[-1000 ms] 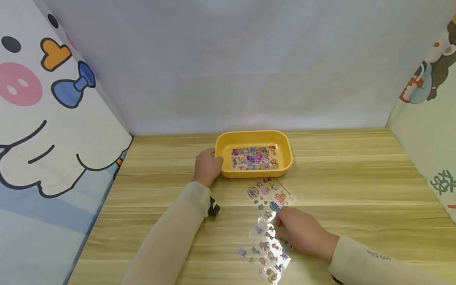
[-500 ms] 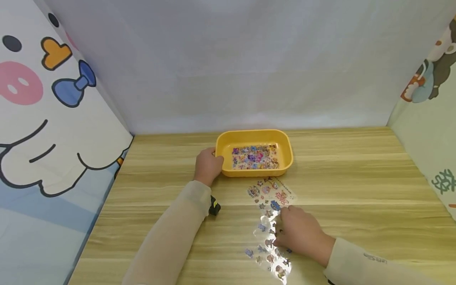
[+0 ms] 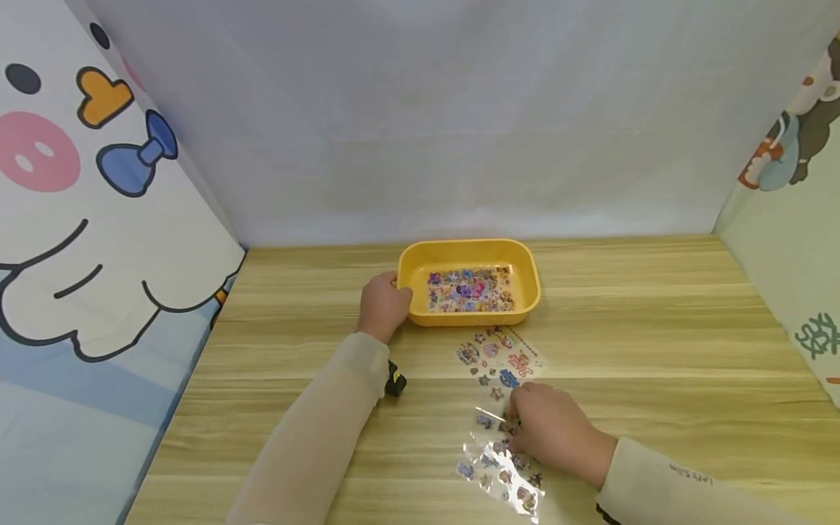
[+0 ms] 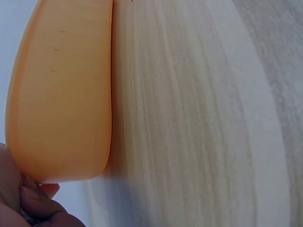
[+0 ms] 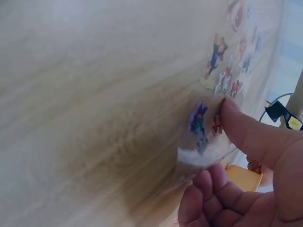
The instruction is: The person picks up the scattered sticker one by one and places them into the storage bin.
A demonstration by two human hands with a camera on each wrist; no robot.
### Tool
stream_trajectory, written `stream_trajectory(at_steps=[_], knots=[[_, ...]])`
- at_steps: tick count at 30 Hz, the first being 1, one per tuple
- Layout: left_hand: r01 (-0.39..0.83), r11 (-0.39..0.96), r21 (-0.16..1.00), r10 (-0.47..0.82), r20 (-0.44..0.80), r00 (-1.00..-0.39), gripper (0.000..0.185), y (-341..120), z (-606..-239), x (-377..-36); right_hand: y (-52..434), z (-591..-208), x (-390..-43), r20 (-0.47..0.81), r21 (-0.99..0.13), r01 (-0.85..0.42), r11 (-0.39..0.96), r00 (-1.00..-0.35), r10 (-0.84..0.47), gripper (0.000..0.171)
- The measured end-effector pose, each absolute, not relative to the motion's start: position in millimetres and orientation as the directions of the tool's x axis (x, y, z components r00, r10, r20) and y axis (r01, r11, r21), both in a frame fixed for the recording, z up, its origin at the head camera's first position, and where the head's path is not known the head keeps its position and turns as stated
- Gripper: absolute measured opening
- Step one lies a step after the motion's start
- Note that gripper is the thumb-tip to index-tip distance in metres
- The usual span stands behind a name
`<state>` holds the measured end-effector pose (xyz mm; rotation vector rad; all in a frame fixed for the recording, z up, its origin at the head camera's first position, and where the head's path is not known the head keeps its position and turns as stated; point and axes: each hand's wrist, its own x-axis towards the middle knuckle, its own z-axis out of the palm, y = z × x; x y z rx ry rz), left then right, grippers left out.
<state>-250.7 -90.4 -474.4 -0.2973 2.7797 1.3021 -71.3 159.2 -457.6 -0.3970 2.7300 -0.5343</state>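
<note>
Pinching clear sticker sheet [image 3: 500, 415] on wooden table [image 3: 656, 350]: right hand [image 3: 554, 430], thumb and curled fingers closing on sheet. Left hand [image 3: 383, 305] gripping yellow tray [image 3: 420, 310] rim, steadying it; tray is holding another sheet. Judged step: pickup; next needing clean lift.

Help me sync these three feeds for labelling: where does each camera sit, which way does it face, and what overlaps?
Head: worn on the head, looking forward and down at the wooden table; both sleeved arms show.
Left wrist: beside the left hand, facing the yellow tray wall; fingertips show.
Right wrist: beside the right hand, facing the sticker sheet; thumb and curled fingers show.
Shared: head and left wrist both show the tray; head and right wrist, the sheet.
</note>
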Motion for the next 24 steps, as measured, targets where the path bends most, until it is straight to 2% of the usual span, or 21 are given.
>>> stream_trajectory(at_steps=[13, 24], knots=[[-0.212, 0.615, 0.760, -0.159, -0.144, -0.977, 0.044, -90, -473, -250, 163, -466, -81, -0.248, -0.470, -0.174, 0.865, -0.915, -0.319, 0.041], [-0.207, 0.615, 0.761, -0.157, -0.139, -0.978, 0.042, -91, -474, -251, 168, -464, -88, -0.219, -0.527, -0.200, 0.826, -0.907, -0.360, 0.015]])
